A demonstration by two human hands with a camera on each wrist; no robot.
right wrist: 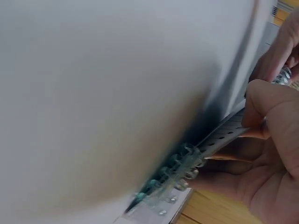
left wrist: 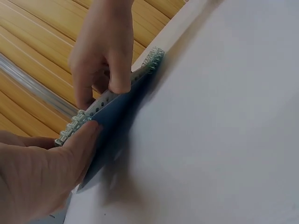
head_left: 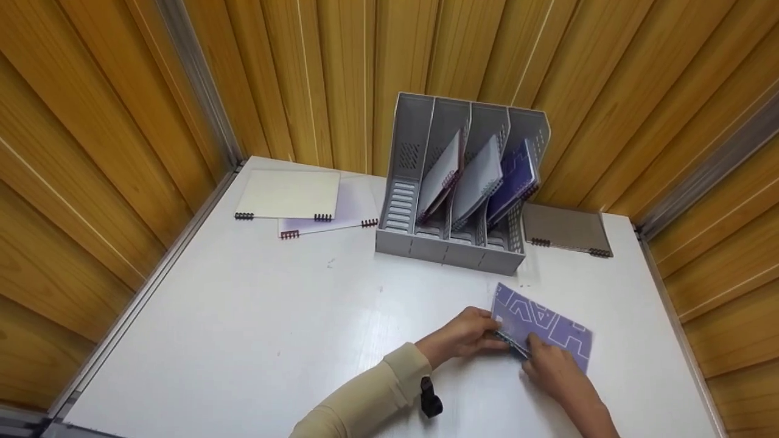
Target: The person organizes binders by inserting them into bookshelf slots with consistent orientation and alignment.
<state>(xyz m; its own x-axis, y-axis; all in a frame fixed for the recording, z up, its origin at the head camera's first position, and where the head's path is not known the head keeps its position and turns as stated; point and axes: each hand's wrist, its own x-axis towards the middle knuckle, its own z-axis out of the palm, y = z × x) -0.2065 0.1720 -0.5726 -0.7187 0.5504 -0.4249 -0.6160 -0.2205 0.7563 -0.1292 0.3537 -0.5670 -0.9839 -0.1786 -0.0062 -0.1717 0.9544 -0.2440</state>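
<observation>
A purple spiral notebook (head_left: 514, 306) with white outlined letters is held tilted above the near right part of the table. My left hand (head_left: 468, 333) grips it at one end of the bound edge; in the left wrist view the thumb lies along its blue underside (left wrist: 110, 116). Midway along that edge, my right hand (head_left: 557, 368) pinches the notebook between the two sets of rings. Clear greenish binding rings (right wrist: 173, 175) and a row of punched holes show in the right wrist view. Most of the pages are hidden behind the cover.
Behind the hands stands a grey file rack (head_left: 462, 258) with several slots, three notebooks leaning in it. A brown notebook (head_left: 566, 228) lies right of it. Left lie a cream notebook (head_left: 289, 191) and a pale purple one (head_left: 359, 204), overlapping. Wood-panelled walls enclose the table.
</observation>
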